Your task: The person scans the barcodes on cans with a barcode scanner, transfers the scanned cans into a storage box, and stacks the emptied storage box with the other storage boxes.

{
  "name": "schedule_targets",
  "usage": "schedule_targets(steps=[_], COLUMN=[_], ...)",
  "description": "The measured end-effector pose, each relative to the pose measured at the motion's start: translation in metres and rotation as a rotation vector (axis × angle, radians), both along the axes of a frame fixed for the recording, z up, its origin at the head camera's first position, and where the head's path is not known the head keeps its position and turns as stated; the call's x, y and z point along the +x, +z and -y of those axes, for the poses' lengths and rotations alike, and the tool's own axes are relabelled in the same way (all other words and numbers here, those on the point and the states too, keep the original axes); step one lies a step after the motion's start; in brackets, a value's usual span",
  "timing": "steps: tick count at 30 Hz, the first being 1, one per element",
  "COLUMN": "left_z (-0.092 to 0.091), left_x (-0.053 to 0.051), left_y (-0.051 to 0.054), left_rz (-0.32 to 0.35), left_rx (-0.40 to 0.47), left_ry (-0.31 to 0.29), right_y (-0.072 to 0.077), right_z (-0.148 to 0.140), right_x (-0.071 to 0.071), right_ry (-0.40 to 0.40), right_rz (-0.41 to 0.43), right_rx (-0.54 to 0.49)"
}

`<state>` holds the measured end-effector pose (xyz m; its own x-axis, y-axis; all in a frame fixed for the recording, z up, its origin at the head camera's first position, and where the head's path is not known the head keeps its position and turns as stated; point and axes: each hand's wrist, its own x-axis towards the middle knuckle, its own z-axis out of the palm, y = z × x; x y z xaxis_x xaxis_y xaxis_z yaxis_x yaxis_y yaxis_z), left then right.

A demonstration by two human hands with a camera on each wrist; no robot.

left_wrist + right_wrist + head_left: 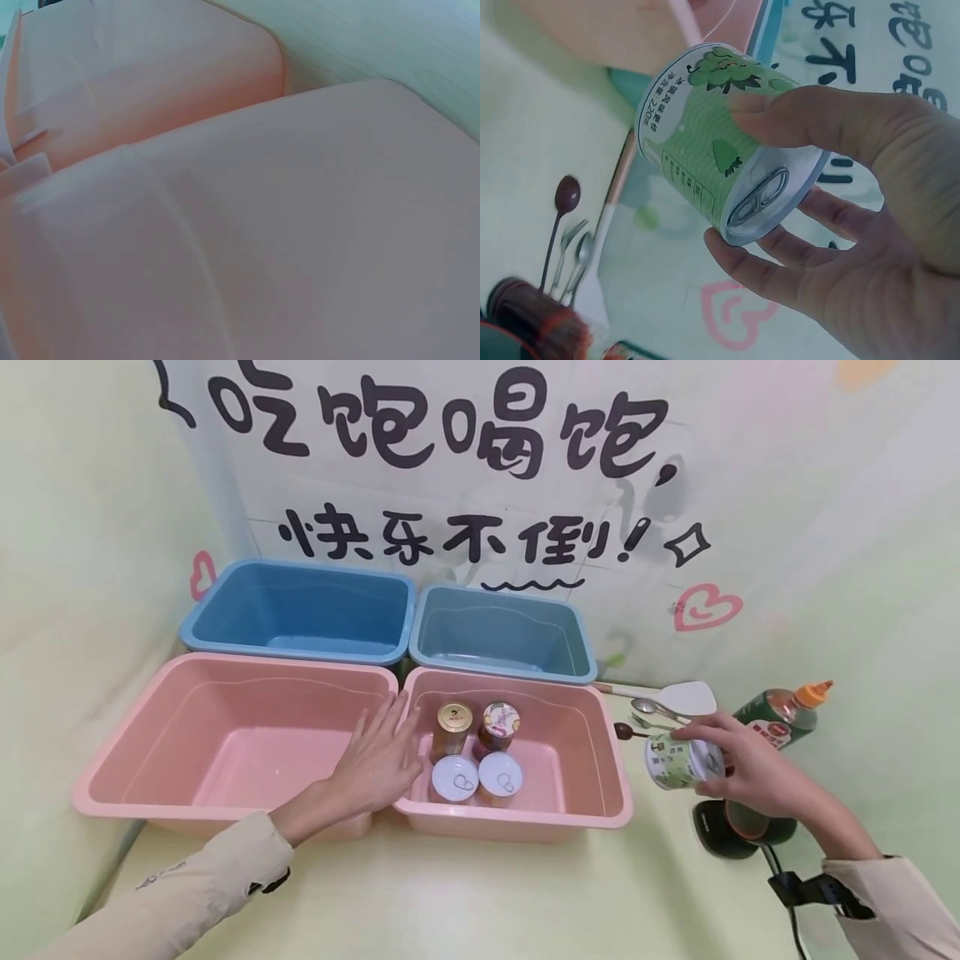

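My right hand (757, 768) grips a green-and-white can (671, 762) tilted on its side, to the right of the right pink bin (555, 777). In the right wrist view, thumb and fingers of the hand (855, 180) curl round the can (705, 127), its pull-tab end toward the palm. With fingers spread, my left hand (378, 760) lies over the adjoining rims of the two pink bins. Several cans stand in the right pink bin: a gold-topped one (454, 718), one with a patterned lid (501, 720) and silver-topped ones (454, 778). The left wrist view shows only pink bin walls (300, 210).
Left pink bin (247, 760); blue bins (300, 610) (502, 631) behind. A white spatula (688, 697), spoons (624, 731) and a fork lie at the back right, near an orange-capped bottle (787, 714). A black device (723, 831) with a cable sits below the right hand.
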<state>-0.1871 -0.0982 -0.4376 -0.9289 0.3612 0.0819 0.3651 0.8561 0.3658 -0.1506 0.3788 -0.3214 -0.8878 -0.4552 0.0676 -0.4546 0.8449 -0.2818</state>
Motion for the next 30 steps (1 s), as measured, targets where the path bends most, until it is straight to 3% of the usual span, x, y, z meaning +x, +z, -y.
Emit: schedule_targets(steps=[5,13,17,22,30], left_z=[0.001,0.001,0.001,0.001,0.002], left_x=[0.000,0.000,0.000,0.001,0.001], left_y=[0.002,0.000,-0.001,-0.001,0.000], left_rz=[-0.016,-0.044,-0.036,-0.028,-0.002], left_rx=[0.011,0.016,0.025,0.020,0.013], left_ry=[0.000,-0.013,-0.013,-0.007,-0.002], right_y=[-0.011,-0.033,-0.042,-0.049,-0.055], right_z=[-0.016,-0.034,-0.038,-0.041,-0.044], right_x=[0.008,0.019,0.023,0.023,0.018], right_ry=[-0.048,-0.132,-0.218,-0.303,-0.338], right_rz=[-0.021,0.038,0.095,0.130,0.115], right_rx=[0.050,0.030,0.027,0.031,0.086])
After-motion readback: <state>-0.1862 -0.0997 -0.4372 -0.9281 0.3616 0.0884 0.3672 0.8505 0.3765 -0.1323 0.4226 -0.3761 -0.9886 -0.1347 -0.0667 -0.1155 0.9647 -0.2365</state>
